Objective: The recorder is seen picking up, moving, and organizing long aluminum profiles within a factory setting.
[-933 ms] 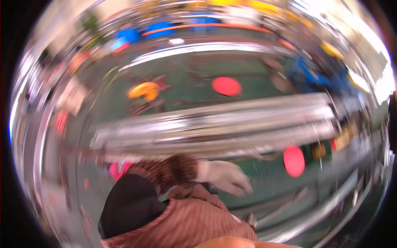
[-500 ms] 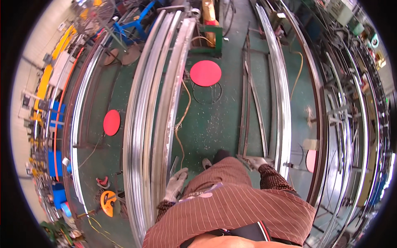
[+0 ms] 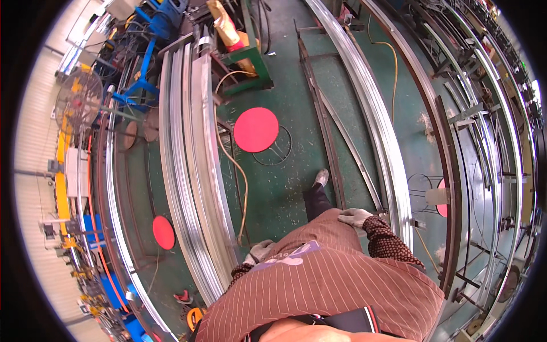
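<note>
My left hand [image 3: 260, 251], in a pale work glove, hangs beside the left edge of my brown striped apron [image 3: 325, 273]. Its fingers are partly foreshortened and look loosely spread, with nothing visible in them. My right hand [image 3: 354, 217], gloved too, lies by the apron's right edge with its fingers stretched loosely over the cloth. Nothing shows in it either. Left of my left hand runs a rack of long silvery metal profiles [image 3: 194, 188]. More long metal profiles [image 3: 373, 108] pass just to the right of my right hand.
Ahead stands a stool with a round red seat [image 3: 256, 130]. Another red stool [image 3: 163, 232] is beyond the left rack. A yellowish hose [image 3: 242, 171] trails along the green floor [image 3: 290, 154]. A green metal frame [image 3: 248, 77] is farther ahead. Dark metal bars [image 3: 322, 122] stretch along the right.
My view has turned and moved forward, so the racks and red stool have shifted. One foot has stepped ahead. My right hand has come from beside the right-hand rack to the apron's edge.
</note>
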Demonstrator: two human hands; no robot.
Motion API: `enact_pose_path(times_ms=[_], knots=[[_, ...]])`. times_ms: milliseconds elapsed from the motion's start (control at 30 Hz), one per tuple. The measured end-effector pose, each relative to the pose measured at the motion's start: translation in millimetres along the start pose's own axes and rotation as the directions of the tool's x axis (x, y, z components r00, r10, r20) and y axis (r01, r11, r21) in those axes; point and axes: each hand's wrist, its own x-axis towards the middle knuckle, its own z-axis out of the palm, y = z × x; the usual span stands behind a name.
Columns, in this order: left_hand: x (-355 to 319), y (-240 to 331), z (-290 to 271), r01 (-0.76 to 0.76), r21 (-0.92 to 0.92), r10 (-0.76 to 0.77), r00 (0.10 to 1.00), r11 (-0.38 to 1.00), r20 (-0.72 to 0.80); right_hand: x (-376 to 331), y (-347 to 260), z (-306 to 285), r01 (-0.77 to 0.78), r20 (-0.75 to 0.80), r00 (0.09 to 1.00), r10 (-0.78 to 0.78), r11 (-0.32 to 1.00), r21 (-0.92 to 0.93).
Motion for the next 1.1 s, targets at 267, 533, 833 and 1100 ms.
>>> enact_pose_path(times_ms=[267,533,833,1100], knots=[[77.2,259.0,-4.0,-0.158,0.606,0.204,0.979,0.780,-0.008,13.5,-36.1,-56.6,-0.007,-0.267,0.961,0.067,0.976,0.218],[157.7,426.1,-39.6,-0.196,0.550,0.262,0.964,0.812,-0.043,43.0,-54.6,-65.7,0.190,-0.623,0.768,0.149,0.876,0.444],[296.4,601.7,-104.6,-0.368,0.863,0.027,0.923,0.347,0.383,104.9,-156.3,-117.4,0.356,-0.670,0.602,0.434,0.605,0.712],[380.2,729.3,-145.4,-0.242,0.947,-0.418,0.853,0.210,0.311,109.0,-279.8,-123.2,-0.005,-0.590,0.689,0.421,0.817,0.577]])
